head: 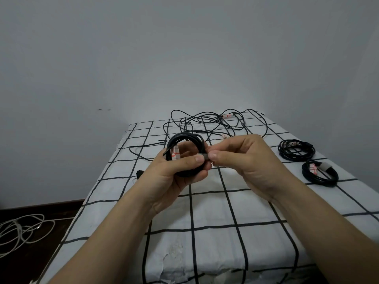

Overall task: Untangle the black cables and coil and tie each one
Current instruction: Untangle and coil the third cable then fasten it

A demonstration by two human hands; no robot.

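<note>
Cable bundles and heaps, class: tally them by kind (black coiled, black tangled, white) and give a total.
Black coiled bundles: 3 (one held, two lying at the right)
Black tangled heap: 1
White heap: 1
Total: 5

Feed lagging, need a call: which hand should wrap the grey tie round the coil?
Right. The right hand pinches the grey tie; the left hand grips the coiled black cable.
</note>
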